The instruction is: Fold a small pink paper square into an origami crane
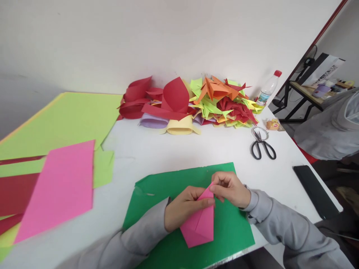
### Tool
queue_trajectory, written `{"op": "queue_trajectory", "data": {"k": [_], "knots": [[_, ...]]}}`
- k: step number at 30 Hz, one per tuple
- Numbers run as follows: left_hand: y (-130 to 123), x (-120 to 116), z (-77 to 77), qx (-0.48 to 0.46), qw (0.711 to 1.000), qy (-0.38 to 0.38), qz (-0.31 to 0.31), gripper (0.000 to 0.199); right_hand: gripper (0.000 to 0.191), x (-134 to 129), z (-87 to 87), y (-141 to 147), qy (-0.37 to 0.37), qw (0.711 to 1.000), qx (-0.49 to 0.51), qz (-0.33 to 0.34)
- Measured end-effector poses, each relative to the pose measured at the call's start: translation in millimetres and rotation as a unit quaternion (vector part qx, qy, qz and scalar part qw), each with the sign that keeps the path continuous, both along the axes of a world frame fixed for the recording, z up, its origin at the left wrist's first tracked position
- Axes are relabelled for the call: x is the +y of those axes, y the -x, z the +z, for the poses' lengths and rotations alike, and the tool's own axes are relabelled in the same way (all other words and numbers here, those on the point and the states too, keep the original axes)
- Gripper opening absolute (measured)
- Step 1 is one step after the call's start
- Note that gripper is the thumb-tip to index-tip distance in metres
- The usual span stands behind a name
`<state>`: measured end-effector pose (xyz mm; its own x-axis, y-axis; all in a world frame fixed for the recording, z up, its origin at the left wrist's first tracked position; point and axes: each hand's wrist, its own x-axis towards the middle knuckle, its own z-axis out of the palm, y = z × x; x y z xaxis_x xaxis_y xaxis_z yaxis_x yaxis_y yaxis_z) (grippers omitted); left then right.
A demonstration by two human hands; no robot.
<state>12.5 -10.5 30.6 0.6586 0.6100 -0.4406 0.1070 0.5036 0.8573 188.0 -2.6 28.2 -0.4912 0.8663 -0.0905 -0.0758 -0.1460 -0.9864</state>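
A folded piece of pink paper (200,226) is held between my two hands above a green sheet (157,194) at the table's front edge. My left hand (187,205) grips it around the middle, thumb lying across the front. At the pointed upper tip, my right hand (228,188) pinches the paper between thumb and fingers. The lower end widens into an angled, creased edge. Part of the paper's back is hidden by the left fingers.
Coloured sheets, with a pink one (61,190) on top, lie left. Folded paper shapes (176,99) line the wall. Scissors (262,145), a plastic bottle (267,89), a small wrapped snack (272,124) and a black phone (315,190) are right. Someone in grey (331,119) is beyond the table.
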Motion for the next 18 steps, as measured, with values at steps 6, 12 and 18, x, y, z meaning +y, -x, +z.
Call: {"op": "queue_trajectory", "data": {"k": [6,12,18], "knots": [[-0.1,-0.9,1.3,0.001,1.0,0.017,-0.014,0.052,0.045,1.2,3.7,-1.3,-0.008,1.0,-0.002,-0.002],[0.5,-1.3,0.7,0.006,0.999,0.031,-0.031,0.053,0.046,0.3,4.7,-1.4,-0.031,0.999,-0.025,0.005],[-1.5,-1.4,3.1,0.018,0.999,-0.026,-0.033,0.052,0.052,-0.3,6.6,-0.6,-0.074,0.994,-0.065,-0.04]]}}
